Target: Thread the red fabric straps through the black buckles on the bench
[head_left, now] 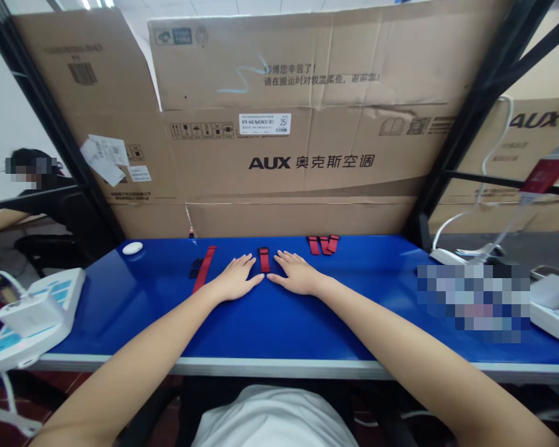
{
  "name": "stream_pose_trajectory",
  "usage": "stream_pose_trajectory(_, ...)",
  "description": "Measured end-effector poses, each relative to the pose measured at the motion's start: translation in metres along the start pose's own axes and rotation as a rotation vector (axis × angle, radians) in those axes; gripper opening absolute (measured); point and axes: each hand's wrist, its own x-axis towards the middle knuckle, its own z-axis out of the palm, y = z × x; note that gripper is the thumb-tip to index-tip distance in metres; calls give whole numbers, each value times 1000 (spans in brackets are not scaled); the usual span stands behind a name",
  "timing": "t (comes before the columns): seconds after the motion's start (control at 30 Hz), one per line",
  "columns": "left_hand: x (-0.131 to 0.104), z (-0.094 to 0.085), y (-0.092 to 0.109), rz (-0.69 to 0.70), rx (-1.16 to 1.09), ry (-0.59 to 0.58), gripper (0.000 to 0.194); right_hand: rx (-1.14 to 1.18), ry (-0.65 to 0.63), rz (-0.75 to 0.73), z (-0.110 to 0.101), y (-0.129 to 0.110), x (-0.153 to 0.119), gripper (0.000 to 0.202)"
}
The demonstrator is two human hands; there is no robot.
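Both hands, left hand (pixel 235 277) and right hand (pixel 297 273), lie flat and empty on the blue tabletop (pixel 270 329), fingers extended — the buckled red strap (pixel 264 260) lies between them, near the fingertips

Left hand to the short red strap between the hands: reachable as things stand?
Likely yes: the left hand lies flat beside the short red strap, fingers near it, with only bare blue tabletop showing between them.

White top (pixel 274 419), plain over the visible part (no lettering shows); both arms without sleeves from the elbow down.
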Motion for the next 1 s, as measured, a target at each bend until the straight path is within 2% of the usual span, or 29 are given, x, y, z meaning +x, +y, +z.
stream_pose_trajectory(0.73, -2, 0, 2, -20, -21, 8, 83, -1, 1, -11, 1, 2, 2, 92)
stream_pose_trajectory(0.8, -1, 3, 2, -105, -8, 45, 82, -10, 2, -1, -1, -1, -1, 89)
stream_pose_trajectory(0.87, 0, 6, 1, -286, 43, 125, 81, -41, 63, -24, -2, -6, -4, 83)
stream_pose_trajectory(0.93, 1, 7, -2, -468, 117, 210, 81, -82, 147, -113, -3, -13, -7, 72)
stream_pose_trajectory(1.0, 1, 6, -6, -572, 162, 232, 82, -104, 158, -223, -3, -19, -9, 60)
